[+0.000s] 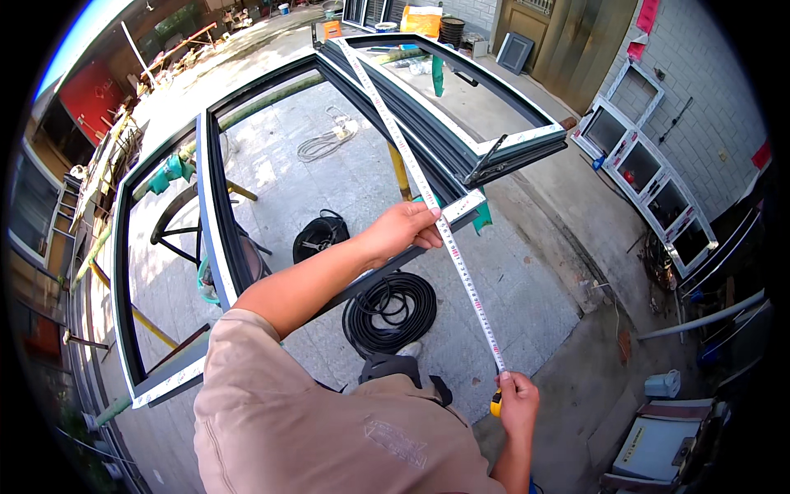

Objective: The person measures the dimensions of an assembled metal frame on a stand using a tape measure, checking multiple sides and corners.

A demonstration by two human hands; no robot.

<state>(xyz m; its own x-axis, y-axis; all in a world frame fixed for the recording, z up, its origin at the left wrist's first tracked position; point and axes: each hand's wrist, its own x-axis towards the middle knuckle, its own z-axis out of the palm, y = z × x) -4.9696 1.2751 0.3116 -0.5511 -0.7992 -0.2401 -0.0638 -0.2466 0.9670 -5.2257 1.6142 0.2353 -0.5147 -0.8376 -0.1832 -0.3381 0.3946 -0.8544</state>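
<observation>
A white tape measure blade point(385, 115) runs from the far edge of a dark window frame point(206, 156) toward my body. My left hand point(409, 228) pinches the blade at the frame's near corner, its fingers closed against the frame edge. Lower right, my right hand point(518, 399) is closed round the yellow tape measure case point(495, 403), most of which the hand hides. Between the two hands the blade spans free air. An open sash point(518, 136) with a black handle is hinged along the frame's right side.
Below the frame lie a coil of black rubber strip point(390, 313), a black bag point(321, 239) and a coiled cable point(327, 145). Green-wrapped rails with yellow legs point(401, 171) support the frame. White-edged frames point(646, 177) lean against the right wall. A grey case point(658, 445) sits at lower right.
</observation>
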